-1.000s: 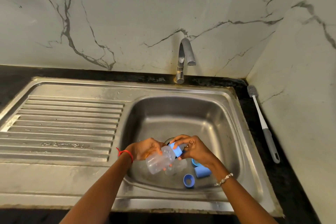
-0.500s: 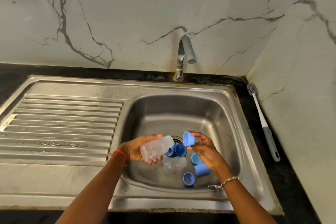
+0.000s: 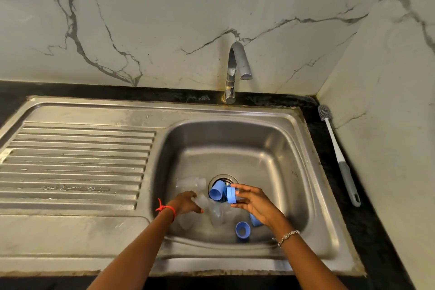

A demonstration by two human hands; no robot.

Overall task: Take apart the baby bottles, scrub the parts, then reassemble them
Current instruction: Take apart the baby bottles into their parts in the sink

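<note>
Where the steel sink (image 3: pixel 303 198) bottoms out: left hand (image 3: pixel 186 202) curled on a clear bottle (image 3: pixel 203 200); right hand (image 3: pixel 253 202) pinching a blue collar (image 3: pixel 231 195). Loose blue caps (image 3: pixel 242 229) and more clear bodies lie around the drain. Judged light, stiff, slippery when wet; grip bodies mid-barrel. Beyond: drainboard, tap (image 3: pixel 236 70), brush (image 3: pixel 339 155) on the dark desk, marble walls.

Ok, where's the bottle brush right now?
The bottle brush lies untouched on the dark counter right of the sink, along the side wall, bristle head toward the back corner and grey handle toward the person. Both hands are down in the basin.
</note>
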